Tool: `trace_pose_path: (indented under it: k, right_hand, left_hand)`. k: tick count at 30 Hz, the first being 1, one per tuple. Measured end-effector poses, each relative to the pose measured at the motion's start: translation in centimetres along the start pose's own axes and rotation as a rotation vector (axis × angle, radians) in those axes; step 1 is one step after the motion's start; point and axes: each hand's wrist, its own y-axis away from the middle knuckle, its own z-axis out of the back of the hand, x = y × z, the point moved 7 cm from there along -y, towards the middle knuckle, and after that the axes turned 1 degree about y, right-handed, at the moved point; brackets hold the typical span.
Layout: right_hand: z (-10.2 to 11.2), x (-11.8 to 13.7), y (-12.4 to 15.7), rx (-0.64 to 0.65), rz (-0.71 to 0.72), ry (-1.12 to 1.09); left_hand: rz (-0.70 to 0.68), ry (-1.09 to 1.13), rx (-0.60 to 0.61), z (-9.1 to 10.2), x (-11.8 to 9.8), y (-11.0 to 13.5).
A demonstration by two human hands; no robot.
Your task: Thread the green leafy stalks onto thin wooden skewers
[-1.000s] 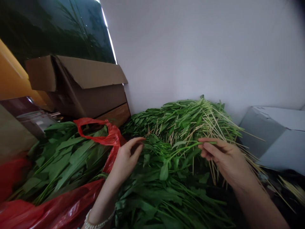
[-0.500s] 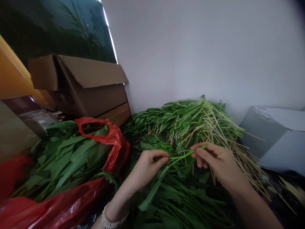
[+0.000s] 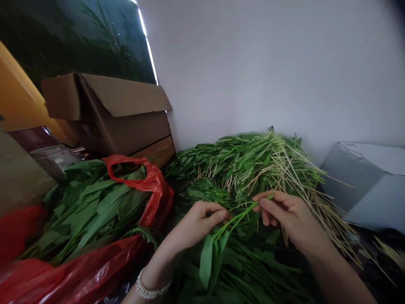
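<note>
My right hand (image 3: 280,210) pinches the stem end of a leafy green stalk (image 3: 236,222), which looks like water spinach. The stalk slants down to the left, and its long leaves (image 3: 211,257) hang in front of my left hand's fingertips. My left hand (image 3: 209,218), with a beaded bracelet at the wrist, is closed in a pinch beside the stalk; what lies between its fingertips is hidden. Beneath both hands spreads a pile of loose leafy stalks (image 3: 249,270). Behind them rises a heap of greens (image 3: 243,152) with many thin pale sticks (image 3: 291,169), like bamboo skewers, poking out.
On the left, a red plastic bag (image 3: 155,198) holds more long-leaved greens (image 3: 98,207). An open cardboard box (image 3: 133,126) stands behind it, near a dark glossy panel (image 3: 104,42). A white box (image 3: 363,181) sits at the right against the pale wall (image 3: 268,63).
The stalk's leaves have swung down and right, away from my left fingertips. My left hand has shifted slightly right. My right hand keeps its hold on the stem, nearly in place.
</note>
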Motion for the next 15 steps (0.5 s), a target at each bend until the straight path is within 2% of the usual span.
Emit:
trace_pose_path:
  k: [8, 15]
  right_hand:
    - [-1.0, 0.0, 0.3, 0.043, -0.016, 0.094]
    - [-1.6, 0.6, 0.6, 0.042, 0.001, 0.179]
  left_hand:
    - [-0.087, -0.168, -0.057, -1.0, -0.7, 0.0]
    - [-0.166, -0.425, -0.248, -0.5, -0.9, -0.1]
